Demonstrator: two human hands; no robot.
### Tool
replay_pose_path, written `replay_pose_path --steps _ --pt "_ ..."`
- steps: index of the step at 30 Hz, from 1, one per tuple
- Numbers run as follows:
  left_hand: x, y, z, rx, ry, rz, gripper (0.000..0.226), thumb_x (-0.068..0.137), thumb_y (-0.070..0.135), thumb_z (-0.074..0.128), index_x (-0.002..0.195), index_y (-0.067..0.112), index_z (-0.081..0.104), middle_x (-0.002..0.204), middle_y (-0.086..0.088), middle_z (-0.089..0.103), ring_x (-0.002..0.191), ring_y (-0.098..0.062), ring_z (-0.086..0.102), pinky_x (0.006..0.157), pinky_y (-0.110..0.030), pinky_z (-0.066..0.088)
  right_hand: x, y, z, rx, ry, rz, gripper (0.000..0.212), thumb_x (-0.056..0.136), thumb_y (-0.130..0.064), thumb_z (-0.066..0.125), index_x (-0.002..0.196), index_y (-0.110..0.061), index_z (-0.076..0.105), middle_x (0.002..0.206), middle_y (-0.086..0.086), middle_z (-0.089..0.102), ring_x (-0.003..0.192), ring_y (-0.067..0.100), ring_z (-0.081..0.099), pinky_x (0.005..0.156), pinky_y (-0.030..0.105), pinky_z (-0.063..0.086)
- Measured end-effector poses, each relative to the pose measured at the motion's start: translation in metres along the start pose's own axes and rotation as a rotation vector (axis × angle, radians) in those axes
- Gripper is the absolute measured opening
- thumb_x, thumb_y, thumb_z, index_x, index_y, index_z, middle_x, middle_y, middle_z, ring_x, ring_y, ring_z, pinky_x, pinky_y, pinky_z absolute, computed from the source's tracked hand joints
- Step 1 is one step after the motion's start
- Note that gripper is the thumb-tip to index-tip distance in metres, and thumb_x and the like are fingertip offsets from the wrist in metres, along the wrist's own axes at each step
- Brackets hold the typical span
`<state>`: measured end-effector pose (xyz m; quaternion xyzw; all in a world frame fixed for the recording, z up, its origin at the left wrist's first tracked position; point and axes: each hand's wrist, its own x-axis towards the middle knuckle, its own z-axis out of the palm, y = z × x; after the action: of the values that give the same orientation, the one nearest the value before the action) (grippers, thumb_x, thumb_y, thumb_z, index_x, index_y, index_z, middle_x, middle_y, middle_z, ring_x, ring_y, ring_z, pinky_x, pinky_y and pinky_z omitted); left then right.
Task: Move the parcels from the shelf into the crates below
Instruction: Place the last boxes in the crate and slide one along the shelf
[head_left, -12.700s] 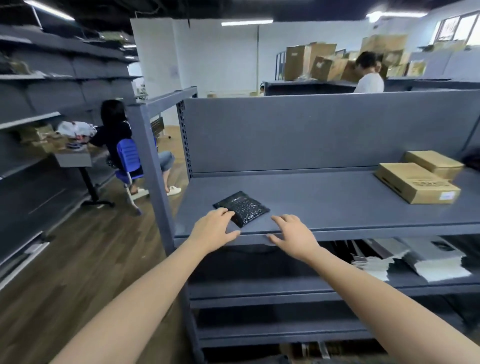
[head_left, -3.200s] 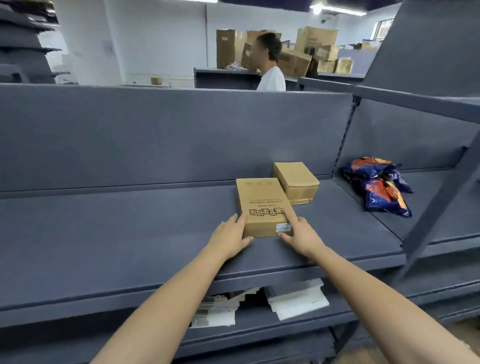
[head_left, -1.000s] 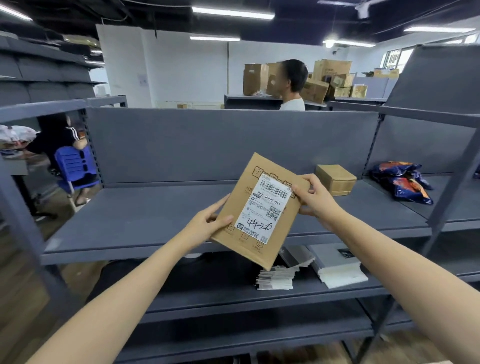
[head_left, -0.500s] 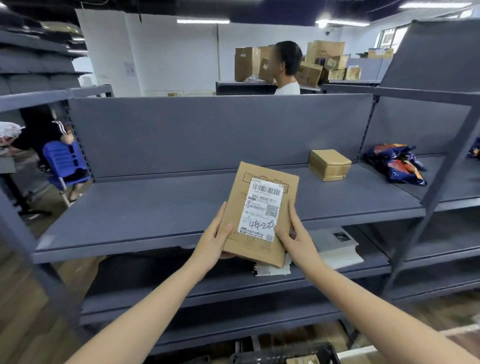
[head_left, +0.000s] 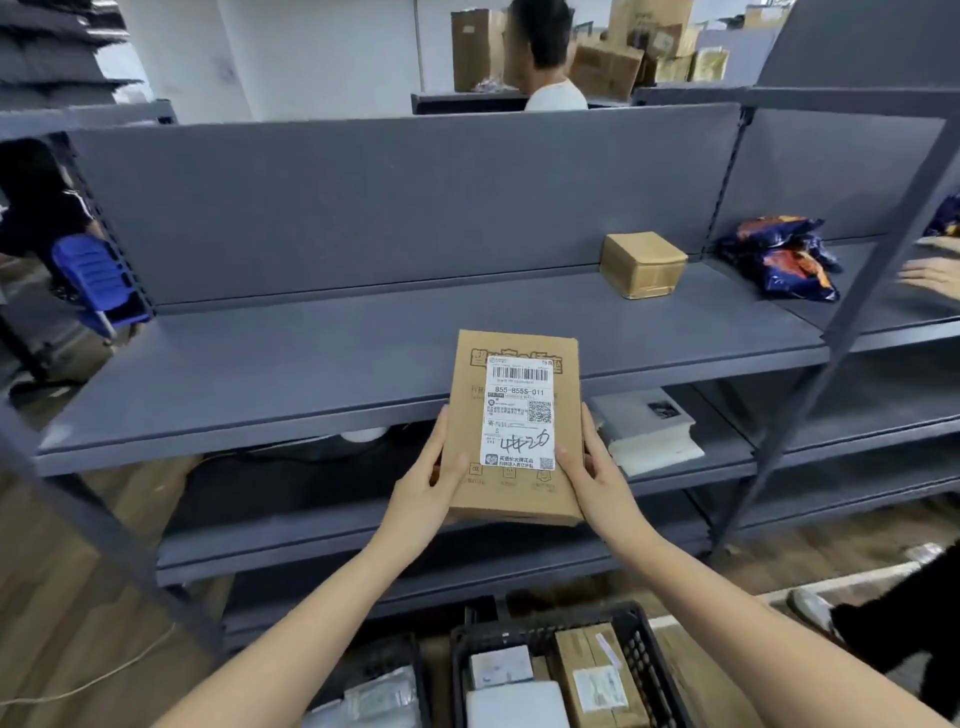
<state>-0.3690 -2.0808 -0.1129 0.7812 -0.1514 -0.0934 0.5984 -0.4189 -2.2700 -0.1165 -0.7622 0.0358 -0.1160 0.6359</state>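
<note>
From the head camera: both hands are up in front of the grey shelf (head_left: 311, 353), and between them is the flat brown parcel (head_left: 514, 431). It is clear of the shelf, held just ahead of its front edge, label facing up with a barcode and a handwritten scrawl. The left hand (head_left: 426, 493) grips the parcel's left side, thumb on top and fingers tucked beneath. The right hand (head_left: 597, 478) clasps the right side, thumb along the edge and fingers underneath.

On the shelf itself, far back toward its right end, sits a small taped cardboard box (head_left: 643, 262). Past the shelf's right upright lie blue and orange bags (head_left: 784, 260), and another person's hand (head_left: 932, 273) shows at the edge there. One level under the shelf rests a pale stack of paper (head_left: 649, 431).

Down on the floor below the shelf stands a black crate (head_left: 647, 670) with several parcels inside, brown and white. Behind the shelf's back panel a person in a white top (head_left: 550, 93) is standing.
</note>
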Motion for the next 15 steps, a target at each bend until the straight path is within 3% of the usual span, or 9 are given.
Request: replay_pose_path --steps 1,3,5,7,9,13,15 --pt "-0.003 -0.003 0.003 0.05 -0.022 -0.009 0.058 0.097 0.036 0.048 0.143 0.052 0.017 0.128 0.038 0.041 0.12 0.001 0.046 0.101 -0.015 0.035 -0.005 0.005 -0.007 -0.011 -0.005 0.015 0.054 0.099 -0.024 0.042 0.138 -0.047 0.013 0.129 -0.037 0.036 0.108 -0.025 0.043 0.079 -0.004 0.037" --pt "-0.011 -0.01 0.011 0.114 -0.046 -0.032 0.059 0.095 0.033 0.053 0.139 0.056 0.02 0.118 0.024 0.058 0.103 0.004 0.057 0.088 -0.008 0.042 -0.018 0.018 -0.02 -0.04 0.003 0.042 0.057 0.099 -0.025 0.044 0.138 -0.049 0.009 0.135 -0.039 0.03 0.121 -0.013 0.041 0.091 0.002 0.036" --pt "-0.02 -0.016 0.024 0.143 -0.077 -0.046 0.062 0.093 0.031 0.056 0.139 0.054 0.021 0.118 0.017 0.059 0.09 0.011 0.06 0.076 -0.002 0.044 -0.031 0.035 -0.035 -0.062 0.001 0.069 0.06 0.099 -0.026 0.045 0.142 -0.049 0.009 0.146 -0.026 0.032 0.13 0.003 0.041 0.106 0.023 0.038" --pt "-0.032 -0.022 0.042 0.157 -0.12 -0.054 0.064 0.093 0.028 0.057 0.143 0.047 0.021 0.127 0.018 0.052 0.09 0.013 0.058 0.074 -0.001 0.042 -0.046 0.051 -0.05 -0.063 -0.014 0.115 0.061 0.099 -0.028 0.045 0.145 -0.047 0.01 0.147 -0.017 0.037 0.13 0.009 0.044 0.109 0.039 0.038" --pt "-0.044 -0.028 0.062 0.169 -0.151 -0.075 0.066 0.093 0.027 0.056 0.145 0.044 0.019 0.128 0.022 0.047 0.094 0.009 0.056 0.073 -0.002 0.043 -0.06 0.062 -0.062 -0.069 -0.027 0.152 0.061 0.098 -0.031 0.046 0.145 -0.049 0.01 0.148 -0.014 0.039 0.13 0.011 0.046 0.108 0.041 0.04" --pt "-0.069 -0.047 0.098 0.128 -0.178 -0.146 0.068 0.093 0.025 0.057 0.141 0.047 0.014 0.118 0.03 0.049 0.093 0.004 0.059 0.075 -0.006 0.045 -0.086 0.083 -0.083 -0.068 -0.059 0.209 0.057 0.098 -0.029 0.046 0.137 -0.054 0.013 0.147 -0.01 0.041 0.129 0.01 0.046 0.104 0.029 0.042" --pt "-0.081 -0.061 0.115 0.097 -0.179 -0.201 0.068 0.093 0.023 0.057 0.138 0.048 0.012 0.114 0.031 0.049 0.09 0.001 0.06 0.074 -0.008 0.047 -0.099 0.098 -0.09 -0.069 -0.088 0.253 0.054 0.098 -0.028 0.046 0.13 -0.059 0.015 0.148 -0.009 0.039 0.131 0.011 0.044 0.108 0.032 0.039"
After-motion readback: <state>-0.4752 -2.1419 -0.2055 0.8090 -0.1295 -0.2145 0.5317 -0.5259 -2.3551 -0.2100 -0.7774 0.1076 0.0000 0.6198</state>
